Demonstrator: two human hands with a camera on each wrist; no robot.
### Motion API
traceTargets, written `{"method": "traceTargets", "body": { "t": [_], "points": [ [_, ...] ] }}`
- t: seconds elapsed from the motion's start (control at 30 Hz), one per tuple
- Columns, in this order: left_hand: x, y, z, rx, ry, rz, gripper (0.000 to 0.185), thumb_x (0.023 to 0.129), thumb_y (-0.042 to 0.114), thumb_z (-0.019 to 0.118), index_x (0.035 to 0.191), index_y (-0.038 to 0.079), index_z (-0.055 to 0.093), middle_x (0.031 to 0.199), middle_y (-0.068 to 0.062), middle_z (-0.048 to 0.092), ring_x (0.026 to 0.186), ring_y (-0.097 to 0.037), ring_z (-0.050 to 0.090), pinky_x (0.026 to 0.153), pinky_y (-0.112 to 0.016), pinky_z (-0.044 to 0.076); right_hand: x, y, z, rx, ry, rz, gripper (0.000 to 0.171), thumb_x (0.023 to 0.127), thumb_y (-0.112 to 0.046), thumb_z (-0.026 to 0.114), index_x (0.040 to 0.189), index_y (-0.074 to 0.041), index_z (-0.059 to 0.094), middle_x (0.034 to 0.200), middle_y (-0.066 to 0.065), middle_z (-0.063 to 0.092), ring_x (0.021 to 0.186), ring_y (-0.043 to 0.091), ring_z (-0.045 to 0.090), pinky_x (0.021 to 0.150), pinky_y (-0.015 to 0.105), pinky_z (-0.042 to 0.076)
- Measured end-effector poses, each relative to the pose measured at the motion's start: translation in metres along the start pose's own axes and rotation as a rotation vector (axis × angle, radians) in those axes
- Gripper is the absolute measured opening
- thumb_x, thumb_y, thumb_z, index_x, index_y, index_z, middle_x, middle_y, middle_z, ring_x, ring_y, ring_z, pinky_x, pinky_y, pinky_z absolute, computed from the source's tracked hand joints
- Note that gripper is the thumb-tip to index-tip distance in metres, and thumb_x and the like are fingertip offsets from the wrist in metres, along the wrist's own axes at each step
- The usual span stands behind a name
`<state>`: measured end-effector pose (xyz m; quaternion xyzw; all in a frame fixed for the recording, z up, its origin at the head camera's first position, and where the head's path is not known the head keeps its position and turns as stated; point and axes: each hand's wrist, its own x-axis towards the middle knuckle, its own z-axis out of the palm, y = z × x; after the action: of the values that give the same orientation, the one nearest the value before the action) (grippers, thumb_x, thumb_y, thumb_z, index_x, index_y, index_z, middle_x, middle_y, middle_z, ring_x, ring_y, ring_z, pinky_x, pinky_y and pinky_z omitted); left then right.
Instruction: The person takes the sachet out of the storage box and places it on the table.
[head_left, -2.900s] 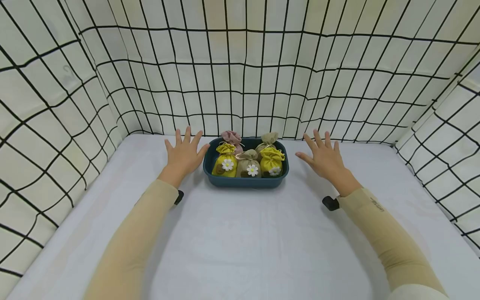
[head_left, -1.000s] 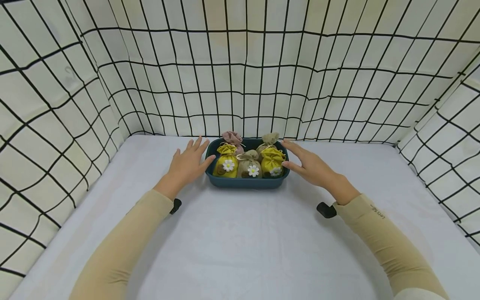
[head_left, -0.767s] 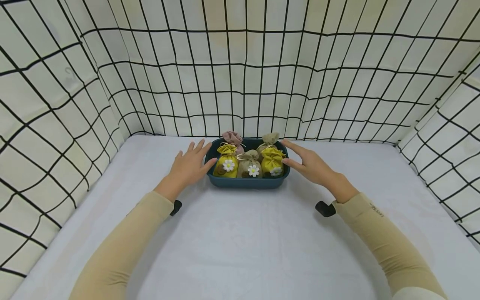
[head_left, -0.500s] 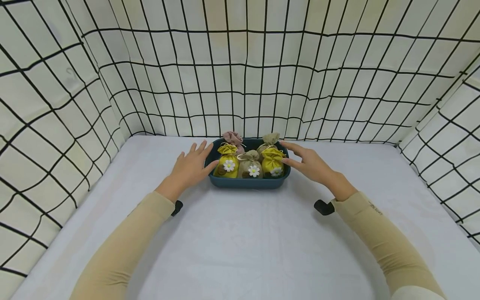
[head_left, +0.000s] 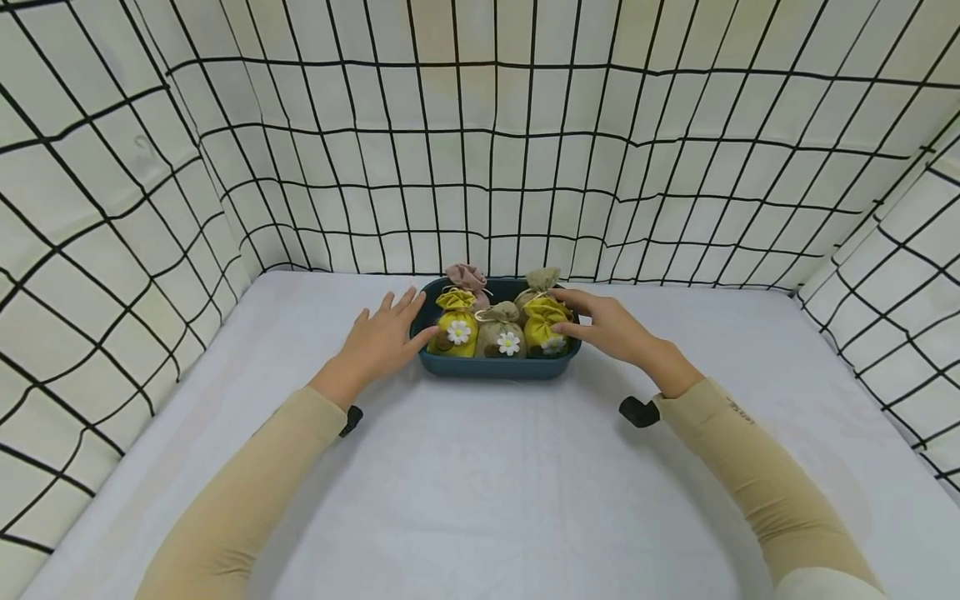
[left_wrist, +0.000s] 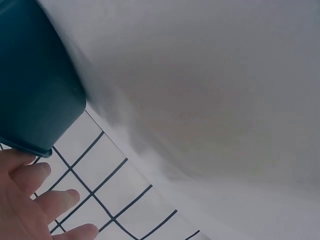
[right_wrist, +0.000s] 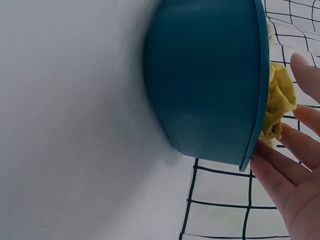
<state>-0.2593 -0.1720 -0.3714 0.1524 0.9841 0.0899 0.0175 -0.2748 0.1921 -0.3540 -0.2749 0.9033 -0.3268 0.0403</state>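
In the head view a dark teal tub [head_left: 495, 367] stands near the back of the table. Inside it are drawstring pouches: a yellow pouch [head_left: 452, 333] with a white flower at left, a beige pouch [head_left: 501, 332] in front middle, another yellow pouch [head_left: 543, 321] at right, a pink pouch [head_left: 467, 277] and a second beige pouch [head_left: 542, 279] behind. My left hand [head_left: 378, 337] has its fingers spread at the tub's left rim. My right hand [head_left: 611, 329] reaches over the right rim, thumb and fingers apart about the right yellow pouch; whether they touch it is unclear.
A white cloth covers the table [head_left: 480, 483]. Black grid netting [head_left: 487, 158] over white sheeting rises at the back and both sides, close behind the tub. Small black wrist cameras [head_left: 640, 412] sit under both wrists.
Both hands have come inward from beside the tub. The left hand has stopped at the left rim. The right hand has moved left over the rim to the yellow pouch. The pouches have not visibly moved.
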Motion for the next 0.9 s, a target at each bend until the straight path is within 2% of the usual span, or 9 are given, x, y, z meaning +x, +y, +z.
{"method": "traceTargets", "body": {
  "t": [0.37, 0.6, 0.9],
  "points": [
    [-0.007, -0.002, 0.002, -0.002, -0.01, 0.033, 0.08, 0.107, 0.057, 0.041, 0.165, 0.008, 0.018, 0.17, -0.012, 0.016, 0.152, -0.046, 0.014, 0.115, -0.072, 0.017, 0.006, 0.004, -0.001, 0.0, -0.041, 0.024, 0.069, 0.099, -0.033, 0.071, 0.158, -0.011, 0.043, 0.155, 0.018, 0.046, 0.143, 0.037, 0.043, 0.114, 0.056, 0.036],
    [-0.005, -0.005, 0.001, 0.006, -0.022, 0.046, 0.083, 0.106, 0.06, 0.041, 0.165, 0.008, 0.016, 0.17, -0.011, 0.015, 0.153, -0.045, 0.013, 0.115, -0.072, 0.016, 0.009, 0.004, -0.004, 0.025, -0.051, 0.045, 0.068, 0.097, -0.03, 0.075, 0.156, -0.011, 0.046, 0.153, 0.017, 0.049, 0.141, 0.036, 0.045, 0.114, 0.055, 0.037],
    [-0.007, -0.007, -0.001, -0.046, -0.061, 0.052, 0.086, 0.105, 0.062, 0.043, 0.165, 0.008, 0.014, 0.171, -0.012, 0.013, 0.153, -0.045, 0.013, 0.115, -0.074, 0.014, 0.015, 0.004, -0.004, -0.002, -0.103, 0.053, 0.072, 0.093, -0.026, 0.079, 0.155, -0.01, 0.046, 0.153, 0.016, 0.049, 0.137, 0.037, 0.048, 0.109, 0.055, 0.042]
  ]
}}
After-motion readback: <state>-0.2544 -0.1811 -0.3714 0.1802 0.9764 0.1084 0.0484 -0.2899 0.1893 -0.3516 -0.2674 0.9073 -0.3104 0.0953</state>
